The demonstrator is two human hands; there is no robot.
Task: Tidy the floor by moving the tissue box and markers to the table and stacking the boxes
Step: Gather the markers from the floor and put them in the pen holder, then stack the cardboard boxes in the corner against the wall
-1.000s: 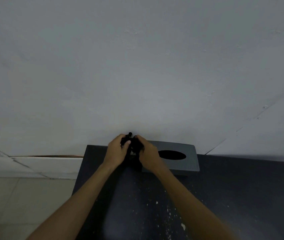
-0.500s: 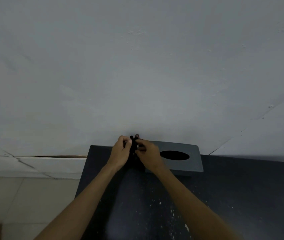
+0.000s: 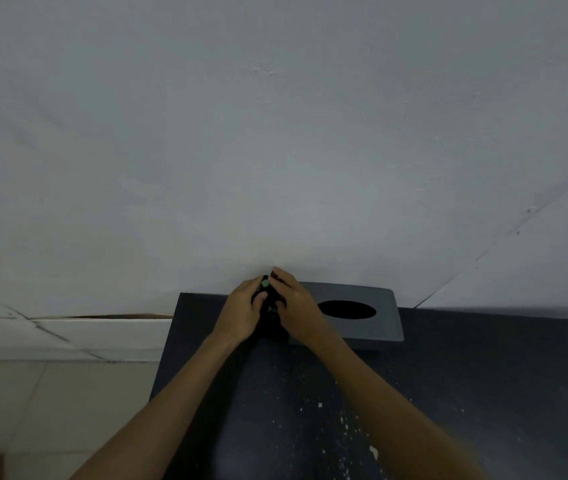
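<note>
The left hand (image 3: 241, 315) curls round a dark bundle of markers (image 3: 268, 299), one with a green cap, at the far edge of the table (image 3: 483, 382). The right hand (image 3: 298, 306) grips the bundle's other side, probably to gather the markers so none rolls away. Just beside it lies the grey tissue box (image 3: 384, 327), already on the table against the wall.

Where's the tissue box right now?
In the head view, the tissue box lies on the table by the wall, just right of the right hand holding markers.
</note>
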